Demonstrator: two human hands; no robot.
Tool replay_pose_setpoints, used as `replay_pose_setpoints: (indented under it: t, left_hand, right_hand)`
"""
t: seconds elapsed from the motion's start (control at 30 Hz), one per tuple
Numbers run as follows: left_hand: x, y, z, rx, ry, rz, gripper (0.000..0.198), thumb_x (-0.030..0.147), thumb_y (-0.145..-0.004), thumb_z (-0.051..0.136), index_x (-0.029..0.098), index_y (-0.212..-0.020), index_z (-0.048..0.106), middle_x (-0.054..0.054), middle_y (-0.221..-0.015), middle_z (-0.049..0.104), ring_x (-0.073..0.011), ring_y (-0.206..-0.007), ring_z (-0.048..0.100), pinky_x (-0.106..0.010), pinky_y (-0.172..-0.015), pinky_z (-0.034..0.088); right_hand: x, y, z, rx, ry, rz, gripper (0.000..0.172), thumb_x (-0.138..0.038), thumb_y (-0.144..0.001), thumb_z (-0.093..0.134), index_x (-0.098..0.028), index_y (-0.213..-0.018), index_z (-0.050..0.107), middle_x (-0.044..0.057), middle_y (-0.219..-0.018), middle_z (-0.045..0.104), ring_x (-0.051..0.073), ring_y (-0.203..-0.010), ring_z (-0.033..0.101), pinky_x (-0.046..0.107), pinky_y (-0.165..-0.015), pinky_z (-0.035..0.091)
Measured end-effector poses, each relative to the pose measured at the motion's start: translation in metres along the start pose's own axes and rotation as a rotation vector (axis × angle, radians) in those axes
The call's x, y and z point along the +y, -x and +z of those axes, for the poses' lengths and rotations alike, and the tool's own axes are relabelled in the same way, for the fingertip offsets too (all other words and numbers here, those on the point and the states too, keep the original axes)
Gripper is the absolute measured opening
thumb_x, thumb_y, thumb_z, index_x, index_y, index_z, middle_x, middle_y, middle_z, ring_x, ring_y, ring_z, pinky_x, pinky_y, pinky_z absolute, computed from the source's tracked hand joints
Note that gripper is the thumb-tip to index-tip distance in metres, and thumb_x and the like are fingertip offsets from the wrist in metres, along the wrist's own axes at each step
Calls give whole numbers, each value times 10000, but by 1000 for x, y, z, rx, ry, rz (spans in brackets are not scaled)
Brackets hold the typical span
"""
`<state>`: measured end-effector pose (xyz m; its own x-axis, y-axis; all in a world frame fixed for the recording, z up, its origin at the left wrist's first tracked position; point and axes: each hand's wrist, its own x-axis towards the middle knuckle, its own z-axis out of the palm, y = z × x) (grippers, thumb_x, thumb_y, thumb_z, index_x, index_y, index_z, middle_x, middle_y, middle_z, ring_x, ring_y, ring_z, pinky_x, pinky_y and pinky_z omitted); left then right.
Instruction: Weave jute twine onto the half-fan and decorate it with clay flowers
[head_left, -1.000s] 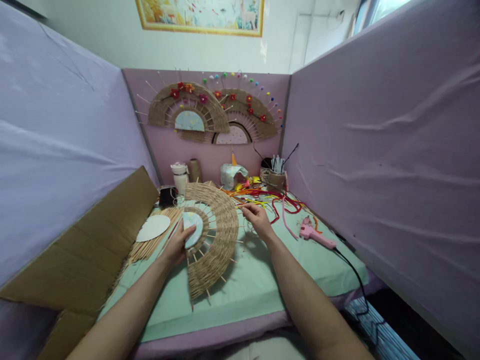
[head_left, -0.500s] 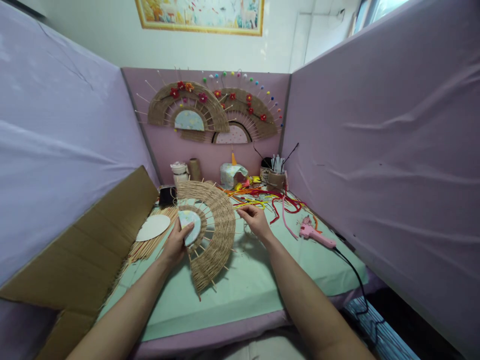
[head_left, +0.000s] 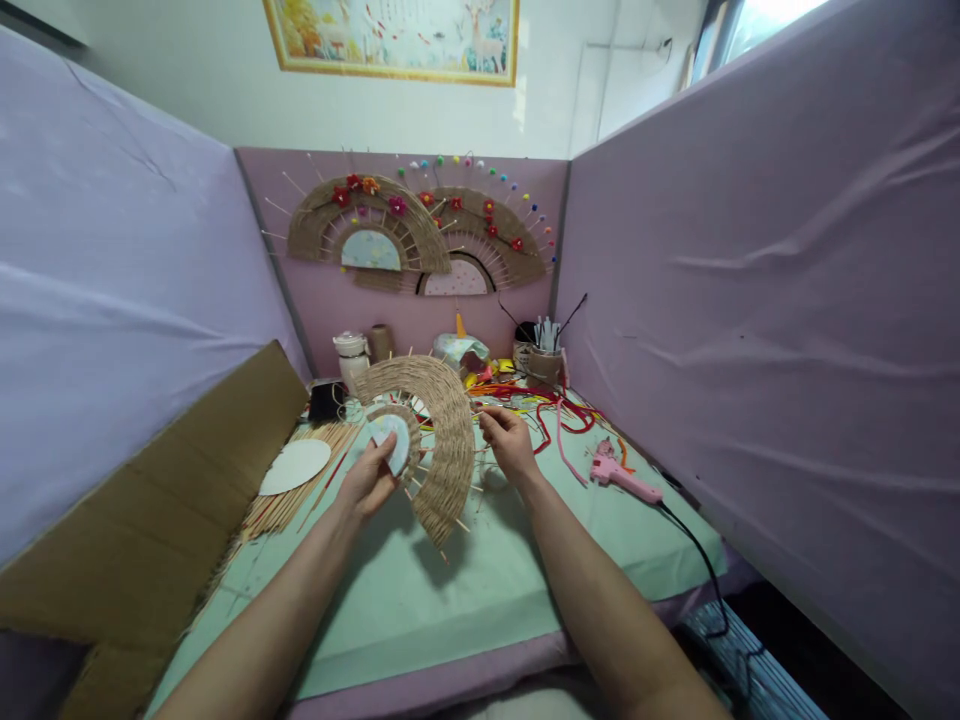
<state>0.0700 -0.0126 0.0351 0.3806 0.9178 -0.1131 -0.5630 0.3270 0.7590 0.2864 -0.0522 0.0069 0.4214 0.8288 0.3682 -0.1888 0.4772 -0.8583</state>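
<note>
Lilac cloth (head_left: 750, 300) on both side walls. Between them, a table (head_left: 450, 625) under pale green cover. To its left, a large bent piece of cardboard (head_left: 150, 500). On the back panel, two fans with red flowers (head_left: 315, 235).

Centre, above the table: the woven fan (head_left: 454, 430), tilted, bulging toward the right hand. Left hand (head_left: 373, 480) grips its inner blue half-circle (head_left: 400, 440), thumb on the face, other fingers behind. Right hand (head_left: 510, 440) is at the outer rim, thumb and forefinger in a narrow pinch; cannot tell whether a stick end or thread lies between them.

Smaller: pink glue gun (head_left: 626, 480) right, white oval card (head_left: 296, 467) left, on loose sticks (head_left: 262, 510).

Handling, as judged here: best to keep the left grip on the half-circle, which looks firmer than the weave; turn the fan to meet the pinch rather than stretching the right arm; pinch lightly, close to the rim, so the thin sticks do not bend.

Against one second earlier: the fan has swung round, its lower corner now higher and farther right. Left hand has come up; right hand still at the rim.
</note>
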Motion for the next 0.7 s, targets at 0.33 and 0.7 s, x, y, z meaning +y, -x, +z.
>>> replay_pose_setpoints:
  t: [0.33, 0.7]
  left_hand:
    - [-12, -2, -6, 115, 96, -84, 302, 27, -880, 452, 77, -1152, 573, -88, -741, 740, -220, -692, 734, -350, -732, 625]
    - [-6, 8, -1, 126, 93, 13, 352, 14, -846, 477, 63, -1179, 579, -111, -789, 753, -233, -704, 736, -371, -754, 617]
  right_hand:
    - [-6, 4, -2, 70, 152, 14, 296, -472, -676, 726, -193, -774, 702, -4, -665, 601, 115, -581, 442, 245, -517, 341]
    - [-8, 7, -1, 58, 191, 33, 305, -481, -683, 722, -188, -767, 699, 5, -685, 600, 116, -602, 450, 238, -521, 349]
